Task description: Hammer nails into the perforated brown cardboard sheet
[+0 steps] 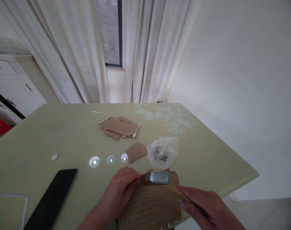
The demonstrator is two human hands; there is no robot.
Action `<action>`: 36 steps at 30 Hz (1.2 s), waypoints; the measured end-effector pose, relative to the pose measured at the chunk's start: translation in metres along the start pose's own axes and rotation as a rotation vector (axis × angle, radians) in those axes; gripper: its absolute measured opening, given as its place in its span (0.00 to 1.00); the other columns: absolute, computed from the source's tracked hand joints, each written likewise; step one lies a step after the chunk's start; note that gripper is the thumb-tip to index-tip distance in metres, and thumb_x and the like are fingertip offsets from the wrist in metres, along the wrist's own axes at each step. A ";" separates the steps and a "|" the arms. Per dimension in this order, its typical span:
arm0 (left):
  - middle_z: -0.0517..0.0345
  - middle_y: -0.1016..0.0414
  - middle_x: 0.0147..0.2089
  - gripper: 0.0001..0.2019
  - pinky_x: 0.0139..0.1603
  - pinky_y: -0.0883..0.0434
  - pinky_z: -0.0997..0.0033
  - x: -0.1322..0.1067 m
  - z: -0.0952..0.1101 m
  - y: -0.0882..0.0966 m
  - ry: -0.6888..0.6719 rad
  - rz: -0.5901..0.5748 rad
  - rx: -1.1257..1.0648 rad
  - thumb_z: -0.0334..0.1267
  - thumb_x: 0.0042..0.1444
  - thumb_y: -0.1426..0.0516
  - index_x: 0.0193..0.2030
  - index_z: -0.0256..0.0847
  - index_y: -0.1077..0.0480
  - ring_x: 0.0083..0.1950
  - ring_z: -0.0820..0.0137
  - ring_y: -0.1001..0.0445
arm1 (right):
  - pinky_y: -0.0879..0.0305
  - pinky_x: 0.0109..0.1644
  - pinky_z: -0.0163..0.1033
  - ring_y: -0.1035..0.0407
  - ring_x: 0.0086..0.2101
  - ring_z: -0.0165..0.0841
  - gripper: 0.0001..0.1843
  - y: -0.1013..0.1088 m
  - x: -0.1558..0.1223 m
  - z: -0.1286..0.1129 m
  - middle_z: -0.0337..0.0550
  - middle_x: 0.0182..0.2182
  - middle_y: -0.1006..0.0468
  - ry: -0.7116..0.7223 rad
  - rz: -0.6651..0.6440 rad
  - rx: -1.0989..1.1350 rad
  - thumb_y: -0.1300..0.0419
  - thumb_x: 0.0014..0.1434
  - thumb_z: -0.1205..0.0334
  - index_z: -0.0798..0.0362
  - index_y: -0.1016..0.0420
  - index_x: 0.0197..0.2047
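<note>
My left hand (121,188) presses its fingers down on the upper left edge of a brown perforated board (150,207) at the near edge of the table. My right hand (203,204) is closed round a wooden handle whose grey metal head (158,178), like a hammer's, rests on the board's far edge. Just beyond lies a crumpled clear plastic bag (162,152) with small dark parts inside.
On the pale green glass table (64,134) lie a small perforated piece (136,151), a pile of torn perforated pieces (120,126), a paper scrap (54,157) and a black phone (52,199). Curtains, a window and white cabinets stand behind.
</note>
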State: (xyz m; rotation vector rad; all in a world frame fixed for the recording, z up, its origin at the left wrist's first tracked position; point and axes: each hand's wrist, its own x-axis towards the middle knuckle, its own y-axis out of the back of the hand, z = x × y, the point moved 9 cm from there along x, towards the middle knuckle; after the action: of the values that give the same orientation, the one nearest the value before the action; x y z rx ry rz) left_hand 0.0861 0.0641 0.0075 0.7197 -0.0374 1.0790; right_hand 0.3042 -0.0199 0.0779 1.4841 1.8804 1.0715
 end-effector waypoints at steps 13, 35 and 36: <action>0.53 0.18 0.42 0.14 0.46 0.25 0.66 -0.003 -0.002 -0.006 -0.016 -0.059 0.082 0.33 0.74 0.47 0.42 0.45 0.20 0.43 0.62 0.22 | 0.20 0.43 0.36 0.13 0.38 0.39 0.17 -0.001 0.009 -0.002 0.43 0.43 0.09 0.029 -0.023 -0.114 0.43 0.76 0.52 0.43 0.16 0.59; 0.54 0.17 0.46 0.12 0.50 0.21 0.63 -0.003 0.007 -0.010 -0.024 -0.128 0.250 0.30 0.71 0.44 0.45 0.46 0.19 0.47 0.62 0.19 | 0.22 0.43 0.35 0.14 0.39 0.39 0.15 -0.002 0.007 0.007 0.42 0.42 0.09 -0.026 -0.027 -0.086 0.44 0.76 0.54 0.44 0.16 0.54; 0.53 0.17 0.49 0.12 0.53 0.20 0.62 -0.004 0.006 -0.008 0.002 -0.129 0.245 0.30 0.71 0.44 0.48 0.46 0.19 0.50 0.61 0.19 | 0.21 0.44 0.34 0.14 0.39 0.38 0.15 0.000 0.007 0.006 0.41 0.42 0.09 -0.029 -0.018 -0.072 0.44 0.76 0.54 0.44 0.16 0.54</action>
State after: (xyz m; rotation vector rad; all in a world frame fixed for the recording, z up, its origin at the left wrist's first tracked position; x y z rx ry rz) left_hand 0.0925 0.0555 0.0067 0.9290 0.1432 0.9698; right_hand 0.3073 -0.0116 0.0747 1.4325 1.8128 1.0928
